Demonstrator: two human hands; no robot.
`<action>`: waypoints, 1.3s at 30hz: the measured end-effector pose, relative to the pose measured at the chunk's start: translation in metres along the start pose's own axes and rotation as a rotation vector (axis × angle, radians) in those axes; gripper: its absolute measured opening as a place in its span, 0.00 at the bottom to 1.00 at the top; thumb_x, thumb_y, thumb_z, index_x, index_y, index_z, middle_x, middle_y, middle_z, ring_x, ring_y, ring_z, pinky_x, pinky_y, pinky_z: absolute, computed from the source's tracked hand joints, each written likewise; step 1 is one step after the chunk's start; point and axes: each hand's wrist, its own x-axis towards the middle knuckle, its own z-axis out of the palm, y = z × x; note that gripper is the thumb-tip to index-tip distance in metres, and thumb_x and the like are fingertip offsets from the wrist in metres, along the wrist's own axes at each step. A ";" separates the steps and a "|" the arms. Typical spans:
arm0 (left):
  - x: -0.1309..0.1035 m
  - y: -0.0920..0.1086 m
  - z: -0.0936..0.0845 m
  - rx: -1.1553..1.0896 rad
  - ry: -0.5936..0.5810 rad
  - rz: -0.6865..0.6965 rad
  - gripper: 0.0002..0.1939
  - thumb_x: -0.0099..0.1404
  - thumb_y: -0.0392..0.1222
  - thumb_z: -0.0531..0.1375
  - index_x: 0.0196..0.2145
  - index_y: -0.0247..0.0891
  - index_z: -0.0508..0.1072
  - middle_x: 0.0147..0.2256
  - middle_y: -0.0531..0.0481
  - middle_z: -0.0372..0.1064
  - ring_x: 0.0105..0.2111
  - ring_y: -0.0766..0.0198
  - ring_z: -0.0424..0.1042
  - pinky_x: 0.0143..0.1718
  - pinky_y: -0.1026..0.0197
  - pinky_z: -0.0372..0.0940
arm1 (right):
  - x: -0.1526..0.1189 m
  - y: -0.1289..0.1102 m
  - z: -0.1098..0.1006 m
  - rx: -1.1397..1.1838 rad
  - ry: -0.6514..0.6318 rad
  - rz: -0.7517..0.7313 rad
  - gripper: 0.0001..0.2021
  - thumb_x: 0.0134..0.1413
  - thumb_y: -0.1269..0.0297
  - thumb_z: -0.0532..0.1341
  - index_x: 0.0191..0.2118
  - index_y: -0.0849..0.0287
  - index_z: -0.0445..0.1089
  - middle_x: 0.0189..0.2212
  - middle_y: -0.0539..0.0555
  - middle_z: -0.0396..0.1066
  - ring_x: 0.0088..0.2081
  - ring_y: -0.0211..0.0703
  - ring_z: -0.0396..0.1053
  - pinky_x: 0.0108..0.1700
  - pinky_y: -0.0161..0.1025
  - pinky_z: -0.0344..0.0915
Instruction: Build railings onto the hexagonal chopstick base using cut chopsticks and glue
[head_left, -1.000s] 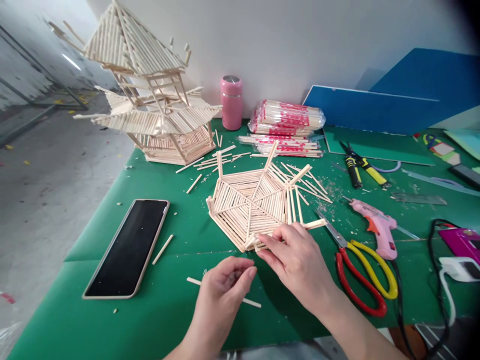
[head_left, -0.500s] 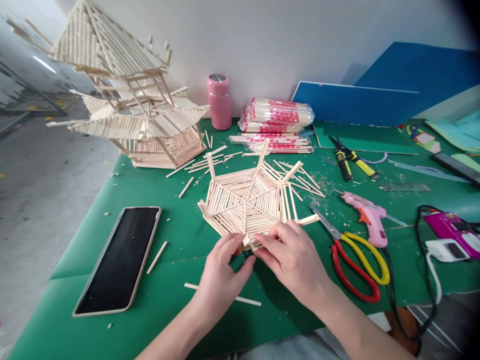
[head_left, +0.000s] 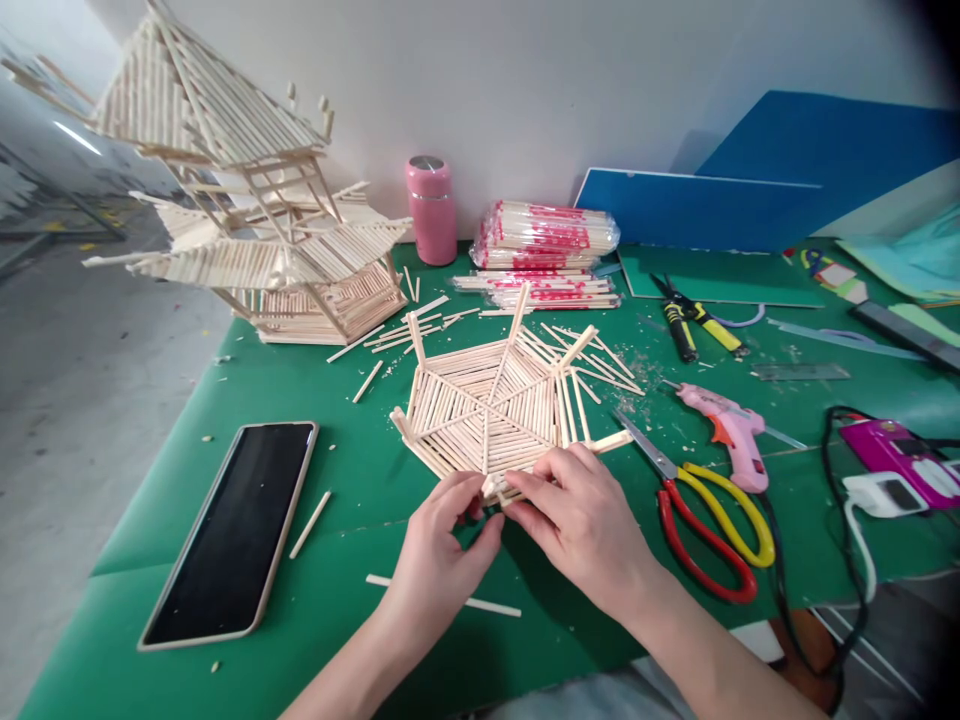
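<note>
A hexagonal stick base [head_left: 480, 405] lies on the green table, with short posts standing up at its corners. At its near corner my left hand [head_left: 446, 545] closes thumb and fingers on the left side of the corner post. My right hand [head_left: 577, 515] pinches the same post and the near edge from the right. The post's top shows between my fingertips; its lower part is hidden. Under my left wrist lies a loose stick [head_left: 493, 606].
A tiered stick pagoda [head_left: 262, 250] stands back left, a phone [head_left: 232, 530] front left. Behind are a pink bottle [head_left: 433, 215] and packaged sticks [head_left: 551, 240]. On the right lie scissors [head_left: 679, 470], a pink glue gun [head_left: 731, 430], pliers [head_left: 694, 320] and cables.
The view has shifted slightly, moving the table's things a little to the left in the picture. Both hands keep their places at the near corner.
</note>
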 end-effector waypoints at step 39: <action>0.007 -0.011 0.002 0.151 0.075 0.180 0.01 0.55 0.37 0.60 0.28 0.38 0.72 0.28 0.48 0.70 0.22 0.67 0.66 0.26 0.65 0.62 | -0.018 -0.009 0.029 1.556 0.193 1.061 0.14 0.43 0.56 0.65 0.23 0.64 0.68 0.18 0.47 0.64 0.18 0.26 0.51 0.18 0.27 0.43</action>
